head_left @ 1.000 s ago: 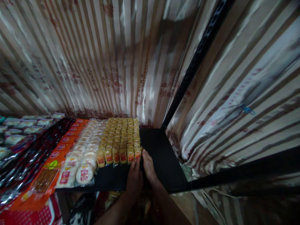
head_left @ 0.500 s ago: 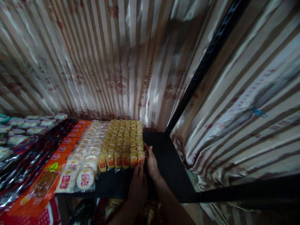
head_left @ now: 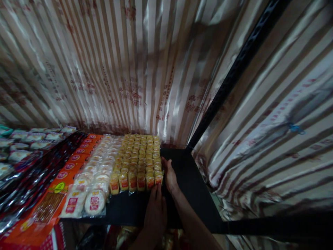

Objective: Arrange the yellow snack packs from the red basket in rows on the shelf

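Note:
Several rows of small yellow snack packs point(head_left: 137, 158) with red labels stand close together on a black shelf point(head_left: 127, 208). My left hand point(head_left: 155, 208) is at the front right corner of the block, its outstretched fingertips against the front pack there. Along the block's right side, my right hand point(head_left: 170, 177) lies flat with its fingers pointing away from me, beside the packs. Neither hand grips a pack. To the left of the yellow packs lie rows of round white crackers point(head_left: 95, 201) in clear wrappers.
Orange snack bags point(head_left: 65, 173), dark shiny packets point(head_left: 33, 173) and white packets point(head_left: 20, 156) fill the left side. A black metal post point(head_left: 221, 92) rises at the shelf's back right corner. Striped sheeting point(head_left: 117, 69) hangs behind. Goods partly show below the shelf.
The view has shifted slightly, so the shelf and goods sit a little differently in it. Both hands keep nearly the same place at the yellow packs.

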`<move>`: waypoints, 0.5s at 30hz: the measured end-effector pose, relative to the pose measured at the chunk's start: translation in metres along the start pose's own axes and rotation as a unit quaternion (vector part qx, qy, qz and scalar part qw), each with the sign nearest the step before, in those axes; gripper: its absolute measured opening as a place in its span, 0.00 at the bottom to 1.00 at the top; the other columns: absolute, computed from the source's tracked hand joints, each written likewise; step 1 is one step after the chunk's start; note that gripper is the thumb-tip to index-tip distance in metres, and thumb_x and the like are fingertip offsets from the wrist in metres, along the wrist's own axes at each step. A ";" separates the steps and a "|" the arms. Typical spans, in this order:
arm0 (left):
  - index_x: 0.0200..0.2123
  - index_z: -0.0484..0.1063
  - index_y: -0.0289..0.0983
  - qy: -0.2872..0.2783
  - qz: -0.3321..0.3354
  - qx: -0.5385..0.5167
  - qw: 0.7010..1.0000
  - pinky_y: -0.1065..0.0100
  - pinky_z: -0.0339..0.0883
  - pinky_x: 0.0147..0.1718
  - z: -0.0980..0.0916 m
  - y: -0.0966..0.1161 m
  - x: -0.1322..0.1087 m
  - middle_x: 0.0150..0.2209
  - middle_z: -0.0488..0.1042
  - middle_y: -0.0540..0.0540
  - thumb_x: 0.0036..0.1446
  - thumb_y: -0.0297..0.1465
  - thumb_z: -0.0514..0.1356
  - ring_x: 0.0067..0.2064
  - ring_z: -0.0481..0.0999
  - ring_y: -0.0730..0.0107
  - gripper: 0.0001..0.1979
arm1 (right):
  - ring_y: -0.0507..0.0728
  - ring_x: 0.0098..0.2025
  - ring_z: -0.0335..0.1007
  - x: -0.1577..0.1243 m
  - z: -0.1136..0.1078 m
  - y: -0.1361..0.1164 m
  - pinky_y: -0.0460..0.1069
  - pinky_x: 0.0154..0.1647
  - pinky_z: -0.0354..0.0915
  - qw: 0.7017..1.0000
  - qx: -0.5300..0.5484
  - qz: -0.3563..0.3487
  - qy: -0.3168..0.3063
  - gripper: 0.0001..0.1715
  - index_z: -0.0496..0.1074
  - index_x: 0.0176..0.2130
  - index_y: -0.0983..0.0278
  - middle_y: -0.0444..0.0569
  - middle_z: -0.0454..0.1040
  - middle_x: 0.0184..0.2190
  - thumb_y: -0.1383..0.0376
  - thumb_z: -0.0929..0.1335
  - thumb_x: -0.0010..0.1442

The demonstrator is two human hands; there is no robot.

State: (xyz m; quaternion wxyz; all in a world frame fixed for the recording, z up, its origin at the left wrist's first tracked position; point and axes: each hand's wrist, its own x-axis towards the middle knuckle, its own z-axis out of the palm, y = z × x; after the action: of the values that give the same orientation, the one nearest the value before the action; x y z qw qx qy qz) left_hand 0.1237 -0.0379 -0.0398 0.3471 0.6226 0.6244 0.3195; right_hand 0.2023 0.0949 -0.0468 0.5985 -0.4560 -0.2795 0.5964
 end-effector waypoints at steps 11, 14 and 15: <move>0.62 0.54 0.28 -0.004 0.002 0.013 1.000 0.56 0.48 0.63 0.001 0.000 0.000 0.64 0.53 0.35 0.62 0.34 0.42 0.66 0.51 0.60 0.27 | 0.63 0.51 0.70 0.009 0.006 -0.008 0.60 0.54 0.64 1.000 -0.013 0.009 0.015 0.37 0.76 0.42 0.60 0.51 0.78 0.42 0.37 0.59 0.53; 0.62 0.53 0.27 -0.012 -0.004 0.020 1.000 0.54 0.48 0.63 0.001 0.001 0.001 0.65 0.52 0.34 0.62 0.33 0.42 0.66 0.51 0.58 0.27 | 0.63 0.51 0.70 0.006 0.004 -0.006 0.60 0.55 0.64 1.000 0.010 0.000 0.000 0.37 0.75 0.42 0.61 0.51 0.78 0.43 0.36 0.59 0.53; 0.62 0.53 0.28 -0.014 -0.007 0.020 1.000 0.54 0.49 0.63 0.001 0.001 0.001 0.65 0.52 0.34 0.62 0.33 0.42 0.66 0.51 0.58 0.27 | 0.62 0.52 0.70 0.006 0.004 -0.005 0.59 0.56 0.63 1.000 0.014 -0.002 -0.005 0.37 0.74 0.43 0.61 0.51 0.77 0.44 0.36 0.59 0.53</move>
State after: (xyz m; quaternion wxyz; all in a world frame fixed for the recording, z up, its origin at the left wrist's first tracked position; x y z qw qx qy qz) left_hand 0.1249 -0.0366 -0.0393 0.3457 0.6290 0.6302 0.2959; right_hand 0.2023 0.1024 -0.0418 0.6047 -0.4437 -0.2749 0.6016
